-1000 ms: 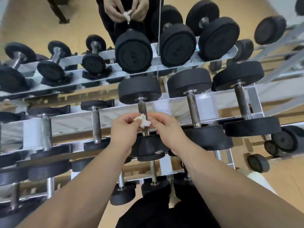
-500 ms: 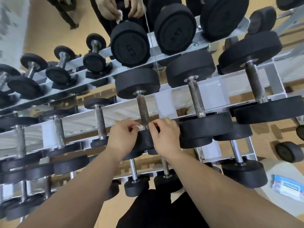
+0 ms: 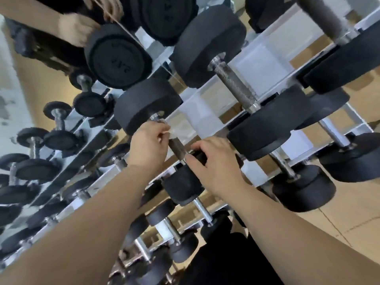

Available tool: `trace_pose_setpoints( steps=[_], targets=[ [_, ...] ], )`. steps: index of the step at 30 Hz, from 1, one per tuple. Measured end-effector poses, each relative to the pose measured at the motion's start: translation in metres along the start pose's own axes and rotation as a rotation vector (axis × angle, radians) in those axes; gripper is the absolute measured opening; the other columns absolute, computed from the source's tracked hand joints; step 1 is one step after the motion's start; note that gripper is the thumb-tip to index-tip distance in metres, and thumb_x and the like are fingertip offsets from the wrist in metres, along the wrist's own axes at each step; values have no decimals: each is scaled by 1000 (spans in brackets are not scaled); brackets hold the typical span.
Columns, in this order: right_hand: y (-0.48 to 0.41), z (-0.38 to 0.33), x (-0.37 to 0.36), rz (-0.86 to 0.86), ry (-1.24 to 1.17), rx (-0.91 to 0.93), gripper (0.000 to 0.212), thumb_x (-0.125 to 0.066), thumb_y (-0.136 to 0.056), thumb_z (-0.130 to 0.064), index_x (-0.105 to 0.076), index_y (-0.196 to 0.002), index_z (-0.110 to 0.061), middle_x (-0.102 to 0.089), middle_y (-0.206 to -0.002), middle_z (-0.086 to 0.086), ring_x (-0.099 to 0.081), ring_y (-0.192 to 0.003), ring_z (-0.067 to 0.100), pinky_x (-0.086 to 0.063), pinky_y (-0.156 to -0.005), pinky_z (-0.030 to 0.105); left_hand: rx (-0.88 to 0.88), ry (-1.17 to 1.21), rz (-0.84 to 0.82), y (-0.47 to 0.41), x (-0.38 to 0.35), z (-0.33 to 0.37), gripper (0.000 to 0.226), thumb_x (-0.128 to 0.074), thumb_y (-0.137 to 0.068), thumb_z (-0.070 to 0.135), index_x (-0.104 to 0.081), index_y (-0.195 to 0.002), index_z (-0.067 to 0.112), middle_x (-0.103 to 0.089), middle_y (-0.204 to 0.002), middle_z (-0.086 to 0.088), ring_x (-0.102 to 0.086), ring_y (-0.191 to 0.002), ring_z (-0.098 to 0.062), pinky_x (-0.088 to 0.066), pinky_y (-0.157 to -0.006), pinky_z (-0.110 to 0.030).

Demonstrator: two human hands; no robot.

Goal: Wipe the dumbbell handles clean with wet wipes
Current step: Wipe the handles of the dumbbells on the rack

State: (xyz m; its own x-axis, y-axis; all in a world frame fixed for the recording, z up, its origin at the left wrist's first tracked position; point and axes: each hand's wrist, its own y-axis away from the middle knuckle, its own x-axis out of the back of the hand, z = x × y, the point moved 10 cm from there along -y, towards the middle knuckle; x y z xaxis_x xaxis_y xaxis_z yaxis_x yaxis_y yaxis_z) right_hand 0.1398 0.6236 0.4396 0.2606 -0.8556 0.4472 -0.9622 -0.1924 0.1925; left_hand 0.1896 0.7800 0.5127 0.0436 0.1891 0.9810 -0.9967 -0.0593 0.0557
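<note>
On the middle tier of the rack (image 3: 257,64), seen from the head camera, a dumbbell (image 3: 148,105) lies across the rails with its handle (image 3: 176,147) running down toward the person. The left hand (image 3: 148,147) is at the upper end of that handle, just under the far weight, fingers curled and pinched on a wipe (image 3: 174,130); the wipe looks thin, pale and half see-through, draped against the bar. The right hand (image 3: 213,163) rests on the near weight (image 3: 183,188), thumb beside the lower end of the handle, fingers loosely bent over the black rubber; it holds nothing that shows. Between the two hands a short stretch of knurled metal is bare.

Judging by its bulk, the dumbbell is heavy and will sit still on the rack, so the right hand need only steady it, not lift it. The wipe is soft, wet and light; it will bunch or tear on the rough knurling, so it is best wrapped round the bar and held on both edges while sliding along. The neighbouring dumbbell (image 3: 234,83) lies just to the right, clear of both hands. A mirror (image 3: 41,58) behind shows the hands reflected.
</note>
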Motion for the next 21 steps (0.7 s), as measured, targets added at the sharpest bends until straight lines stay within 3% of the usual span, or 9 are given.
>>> trace_pose_setpoints(
  steps=[4, 8, 11, 13, 15, 18, 21],
  targets=[
    [5, 0, 4, 119, -19, -46, 39, -45, -94, -58, -67, -103, -27, -62, -103, -9, -50, -104, 16, -44, -92, 35, -49, -47, -3, -8, -15, 1, 13, -75, -87, 6, -80, -99, 8, -64, -93, -6, -63, -92, -24, -40, -86, -17],
    [1, -12, -2, 9, 117, 52, 48, -37, -94, -61, -67, -103, -26, -63, -100, -5, -52, -104, 21, -44, -93, 37, -74, 6, -59, 5, -24, 0, 16, -73, -90, 7, -79, -105, 7, -53, -94, 1, -55, -90, -16, -30, -86, 3],
    [3, -26, -9, -91, 230, 178, 56, -31, -91, -70, -66, -102, -27, -62, -99, -6, -52, -105, 21, -41, -98, 40, -160, 10, -97, 12, -24, 5, 19, -70, -93, 10, -77, -111, 6, -49, -94, 0, -50, -88, -13, -36, -82, -5],
    [9, -28, -8, -61, 245, 201, 55, -38, -88, -72, -67, -102, -27, -61, -97, -6, -53, -103, 21, -39, -101, 40, -194, -29, -104, 11, -22, 6, 19, -70, -94, 11, -78, -111, 9, -50, -93, 0, -51, -85, -12, -45, -80, -22],
    [13, -27, -4, 3, 211, 196, 50, -48, -86, -69, -69, -102, -26, -61, -95, -6, -54, -101, 22, -38, -103, 38, -226, -66, -90, 5, -19, 7, 18, -73, -91, 9, -79, -108, 10, -56, -90, -4, -56, -81, -17, -51, -76, -29],
    [13, -25, -5, 14, 206, 192, 50, -50, -84, -69, -70, -101, -26, -60, -95, -6, -53, -101, 22, -38, -102, 38, -170, -83, -39, -10, -14, 0, 17, -72, -90, 7, -80, -105, 8, -64, -91, -10, -64, -86, -26, -53, -82, -31],
    [12, -25, -5, 1, 212, 187, 49, -48, -84, -70, -68, -98, -27, -58, -93, -7, -53, -99, 20, -39, -100, 38, -73, -32, -14, -13, -12, -5, 16, -71, -90, 7, -80, -103, 8, -67, -93, -10, -64, -91, -26, -43, -86, -20]
  ],
)
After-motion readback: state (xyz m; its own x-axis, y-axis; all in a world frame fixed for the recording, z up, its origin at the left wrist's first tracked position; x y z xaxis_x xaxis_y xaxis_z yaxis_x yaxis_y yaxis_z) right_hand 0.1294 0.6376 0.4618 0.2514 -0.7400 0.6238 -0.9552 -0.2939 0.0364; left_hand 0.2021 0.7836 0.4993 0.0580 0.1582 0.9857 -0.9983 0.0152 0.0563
